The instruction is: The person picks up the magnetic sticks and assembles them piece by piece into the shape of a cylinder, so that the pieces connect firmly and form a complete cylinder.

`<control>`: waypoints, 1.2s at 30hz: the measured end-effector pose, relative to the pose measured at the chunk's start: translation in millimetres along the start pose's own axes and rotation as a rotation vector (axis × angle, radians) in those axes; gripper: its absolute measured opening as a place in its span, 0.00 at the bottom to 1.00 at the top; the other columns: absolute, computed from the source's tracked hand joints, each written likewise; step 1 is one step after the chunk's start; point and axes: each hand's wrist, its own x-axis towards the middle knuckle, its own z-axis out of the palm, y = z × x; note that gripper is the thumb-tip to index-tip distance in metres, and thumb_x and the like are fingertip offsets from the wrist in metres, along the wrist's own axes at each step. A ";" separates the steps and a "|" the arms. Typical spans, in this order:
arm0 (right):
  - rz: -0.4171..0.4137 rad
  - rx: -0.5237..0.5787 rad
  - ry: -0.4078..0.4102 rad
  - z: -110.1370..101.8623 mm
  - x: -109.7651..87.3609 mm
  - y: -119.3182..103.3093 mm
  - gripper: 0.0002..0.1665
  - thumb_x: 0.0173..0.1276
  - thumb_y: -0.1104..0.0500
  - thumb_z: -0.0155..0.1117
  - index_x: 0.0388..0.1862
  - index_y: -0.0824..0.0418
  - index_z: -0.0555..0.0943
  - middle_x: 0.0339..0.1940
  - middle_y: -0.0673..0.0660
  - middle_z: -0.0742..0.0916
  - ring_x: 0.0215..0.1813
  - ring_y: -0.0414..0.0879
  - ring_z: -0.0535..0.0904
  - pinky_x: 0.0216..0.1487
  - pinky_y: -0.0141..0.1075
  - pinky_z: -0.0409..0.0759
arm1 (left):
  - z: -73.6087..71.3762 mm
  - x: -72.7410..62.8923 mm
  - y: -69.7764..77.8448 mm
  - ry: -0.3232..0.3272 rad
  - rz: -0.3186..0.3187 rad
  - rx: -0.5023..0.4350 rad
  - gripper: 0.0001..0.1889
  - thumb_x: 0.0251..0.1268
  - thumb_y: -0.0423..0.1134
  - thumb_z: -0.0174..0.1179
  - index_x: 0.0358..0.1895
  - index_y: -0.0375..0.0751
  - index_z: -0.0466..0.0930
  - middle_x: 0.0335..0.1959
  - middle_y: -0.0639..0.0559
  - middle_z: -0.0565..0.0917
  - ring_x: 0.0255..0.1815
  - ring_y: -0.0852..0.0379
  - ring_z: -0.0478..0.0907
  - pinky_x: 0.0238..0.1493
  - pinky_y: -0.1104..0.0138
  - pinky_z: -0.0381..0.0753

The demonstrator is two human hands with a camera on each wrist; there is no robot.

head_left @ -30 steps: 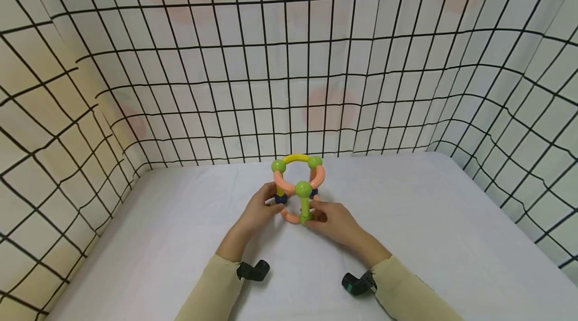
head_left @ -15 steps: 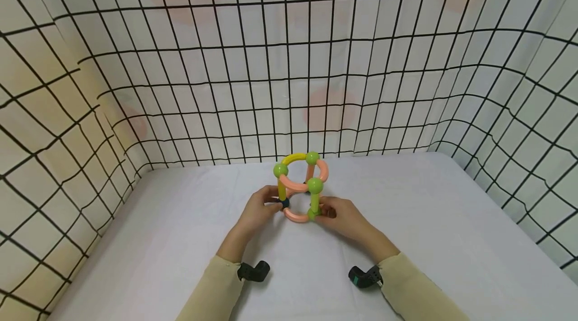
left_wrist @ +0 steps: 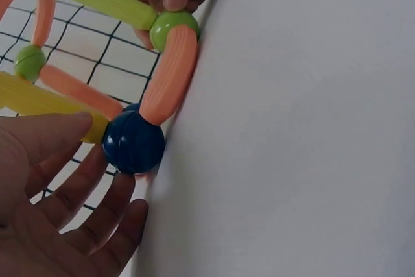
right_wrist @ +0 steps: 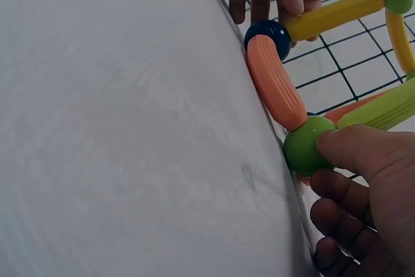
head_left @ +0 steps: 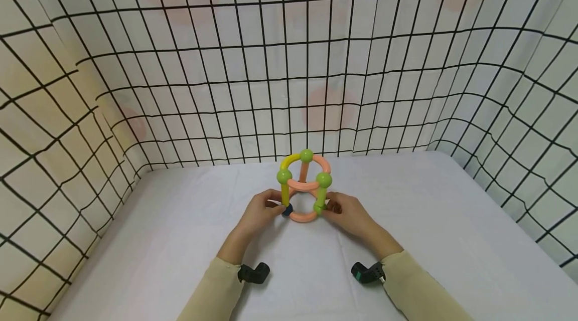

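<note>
A ball-and-stick building toy frame (head_left: 303,186) stands on the white-covered table between both hands. Its upper ring joins three green balls with a yellow curved stick (head_left: 289,160) and two salmon ones. Upright sticks link it to a lower ring. My left hand (head_left: 259,210) pinches the yellow upright (left_wrist: 55,103) low down, thumb on the stick and fingers beside the dark blue ball (left_wrist: 135,142). On the other side, my right hand (head_left: 349,214) grips the lower green ball (right_wrist: 306,148) under the light green upright (head_left: 322,196), thumb pressed on its surface. Its other fingers are curled below.
Black grid netting (head_left: 289,60) over pale sheeting rises behind the table (head_left: 158,241) and along both sides. A black wrist camera (head_left: 255,273) sits at the left cuff, another camera (head_left: 368,273) at the right cuff.
The toy frame has turned on the table, its front light green upright swinging to the right. My right hand has moved right with it; my left hand has shifted only slightly.
</note>
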 end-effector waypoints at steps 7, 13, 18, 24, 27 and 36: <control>0.011 0.010 0.024 -2.8 -1.8 0.5 0.24 0.68 0.54 0.69 0.60 0.60 0.79 0.36 0.51 0.85 0.35 0.41 0.76 0.38 0.33 0.75 | 2.9 -0.9 -2.0 -0.033 0.024 -0.007 0.12 0.66 0.39 0.66 0.51 0.44 0.81 0.52 0.48 0.83 0.52 0.51 0.81 0.52 0.58 0.80; 0.006 0.000 0.051 -3.3 -2.9 2.8 0.22 0.68 0.52 0.68 0.57 0.61 0.80 0.37 0.51 0.84 0.36 0.40 0.75 0.38 0.33 0.75 | 5.1 -0.3 -5.0 -0.087 0.047 0.023 0.11 0.65 0.40 0.67 0.49 0.45 0.80 0.50 0.50 0.83 0.51 0.51 0.81 0.51 0.59 0.82; -0.037 0.015 0.099 -2.9 -2.6 4.6 0.16 0.68 0.54 0.69 0.52 0.59 0.82 0.38 0.52 0.84 0.36 0.40 0.76 0.38 0.32 0.76 | 5.6 0.6 -4.3 -0.089 0.056 0.041 0.11 0.65 0.40 0.67 0.49 0.46 0.81 0.49 0.51 0.84 0.50 0.53 0.81 0.48 0.61 0.81; -0.085 0.077 0.143 -0.8 -2.1 4.7 0.11 0.70 0.56 0.66 0.50 0.56 0.82 0.44 0.53 0.85 0.35 0.39 0.77 0.37 0.31 0.77 | 5.7 -0.3 -4.4 -0.071 0.116 0.076 0.12 0.66 0.40 0.67 0.51 0.48 0.82 0.49 0.51 0.84 0.48 0.54 0.81 0.46 0.62 0.81; -0.078 0.122 0.134 0.6 -2.0 5.0 0.11 0.73 0.57 0.62 0.52 0.55 0.81 0.45 0.54 0.84 0.31 0.37 0.75 0.32 0.31 0.75 | 6.3 -0.5 -5.1 -0.055 0.151 0.093 0.12 0.66 0.40 0.67 0.51 0.49 0.83 0.48 0.52 0.85 0.47 0.54 0.81 0.46 0.62 0.81; -0.096 0.085 0.177 2.3 -1.1 2.2 0.08 0.74 0.59 0.60 0.49 0.56 0.83 0.43 0.53 0.85 0.27 0.36 0.70 0.31 0.30 0.72 | 5.4 -2.2 -3.8 -0.033 0.174 0.106 0.12 0.66 0.39 0.66 0.51 0.50 0.85 0.47 0.50 0.87 0.46 0.53 0.83 0.44 0.63 0.82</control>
